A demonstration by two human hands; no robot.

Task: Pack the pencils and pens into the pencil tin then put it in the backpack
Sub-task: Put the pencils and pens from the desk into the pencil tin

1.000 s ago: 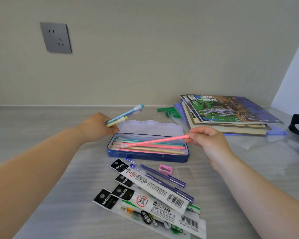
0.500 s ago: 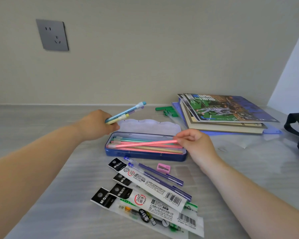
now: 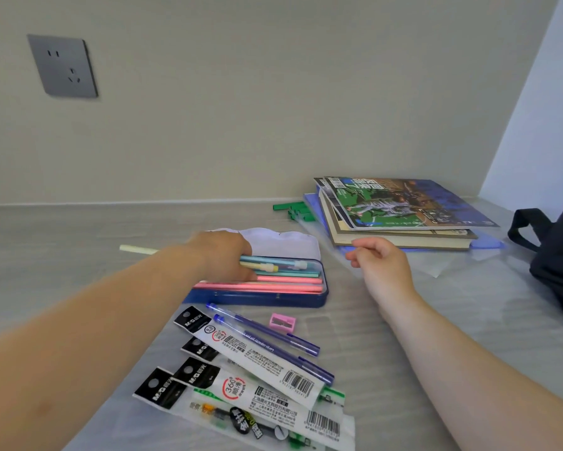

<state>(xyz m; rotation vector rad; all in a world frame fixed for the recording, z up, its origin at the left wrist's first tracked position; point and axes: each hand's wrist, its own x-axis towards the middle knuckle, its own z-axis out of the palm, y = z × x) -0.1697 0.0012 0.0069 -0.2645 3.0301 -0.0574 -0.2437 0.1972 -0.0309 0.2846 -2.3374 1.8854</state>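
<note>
The blue pencil tin point(image 3: 267, 300) lies open at the table's middle, its pale lid point(image 3: 289, 244) folded back. Pink pencils point(image 3: 289, 284) and teal ones lie inside. My left hand point(image 3: 223, 255) reaches into the tin's left end, fingers around a bundle of pastel pens point(image 3: 273, 265) that rests in the tin. My right hand point(image 3: 379, 265) hovers just right of the tin, empty, fingers loosely curled. Two blue pens point(image 3: 273, 340) lie in front of the tin. A cream pencil point(image 3: 137, 249) lies behind my left forearm. The dark backpack point(image 3: 559, 255) sits at the right edge.
A pink sharpener point(image 3: 282, 321) lies beside the blue pens. Several packets of refills point(image 3: 250, 385) sit nearest me. A stack of books and magazines point(image 3: 400, 216) is at the back right, with green pieces point(image 3: 293, 209) to its left. A wall socket point(image 3: 62, 66) is up left.
My right hand laid the pink pencil in the tin, let go and drew back to the right. My left hand brought the pastel pens down into the tin.
</note>
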